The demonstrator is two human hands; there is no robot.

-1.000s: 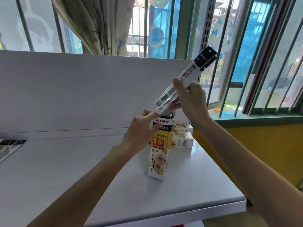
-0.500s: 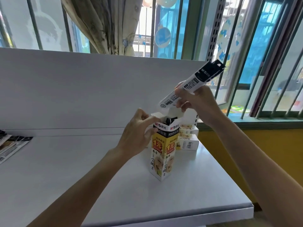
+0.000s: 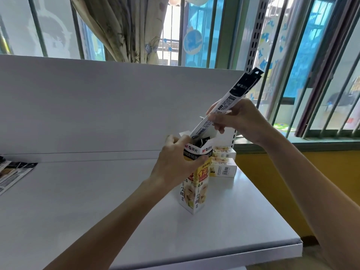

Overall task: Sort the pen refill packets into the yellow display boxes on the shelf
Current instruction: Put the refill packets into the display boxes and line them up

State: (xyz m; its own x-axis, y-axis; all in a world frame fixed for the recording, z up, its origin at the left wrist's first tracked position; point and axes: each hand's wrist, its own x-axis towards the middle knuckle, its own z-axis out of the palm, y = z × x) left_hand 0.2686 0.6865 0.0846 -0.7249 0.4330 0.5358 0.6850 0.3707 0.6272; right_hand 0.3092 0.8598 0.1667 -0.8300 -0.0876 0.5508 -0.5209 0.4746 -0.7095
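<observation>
The right hand [image 3: 238, 118] pinches a long, narrow refill packet [image 3: 224, 106] about midway along its length, thumb and fingers closed on its white printed part. The packet slants: its black top end sticks up and away from the grip toward the window bars, while its lower end points down from the grip into the open mouth of the yellow box [image 3: 195, 180]. That lower tip sits at the opening, just over the dark ends of packets already standing inside; whether it touches them cannot be told.

The left hand [image 3: 175, 164] wraps around the upper part of the same box, fingers closed on its black band, thumb across the front. The box stands upright on the white shelf [image 3: 97, 201], directly under the right hand's grip. Its white top flaps stand open behind the packet.

Past the left hand's grip, near the back panel, two more boxes [image 3: 224, 166] lie stacked flat. Far off to the left of both hands, loose packets [image 3: 13, 174] lie at the shelf's edge.
</observation>
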